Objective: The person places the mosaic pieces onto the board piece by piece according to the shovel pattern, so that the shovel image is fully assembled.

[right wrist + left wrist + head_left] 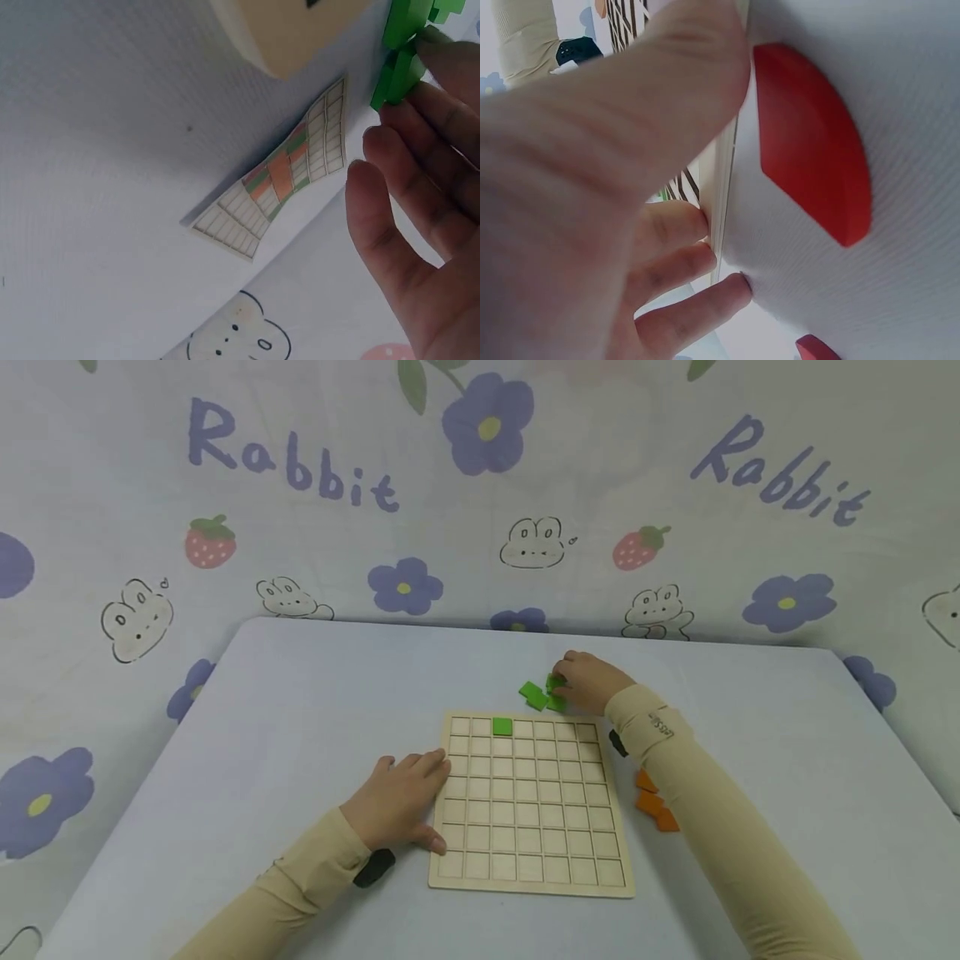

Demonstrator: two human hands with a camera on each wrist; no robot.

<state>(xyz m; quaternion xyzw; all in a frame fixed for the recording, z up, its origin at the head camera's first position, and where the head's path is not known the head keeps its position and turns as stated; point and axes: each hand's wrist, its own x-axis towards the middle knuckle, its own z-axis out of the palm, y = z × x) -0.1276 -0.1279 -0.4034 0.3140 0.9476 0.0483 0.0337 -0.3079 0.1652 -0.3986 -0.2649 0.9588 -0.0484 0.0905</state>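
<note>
A pale wooden grid board point(537, 814) lies on the white table, one green tile point(502, 727) in its top row. My left hand point(399, 803) rests along the board's left edge, fingers spread and thumb low on the rim. Beyond the board's top right corner, my right hand point(590, 682) reaches into a small group of green tiles point(533, 695). In the right wrist view its fingertips pinch a green tile point(403, 73), while the other fingers point(367, 184) stand loosely bent. The hand partly covers the green group in the head view.
Several orange tiles point(651, 804) lie right of the board, partly under the right sleeve point(697, 793). Red pieces point(810, 142) lie on the table beside the left hand. The right wrist view shows a gridded card point(281, 174) with green and orange cells. A printed cloth point(450, 510) hangs behind.
</note>
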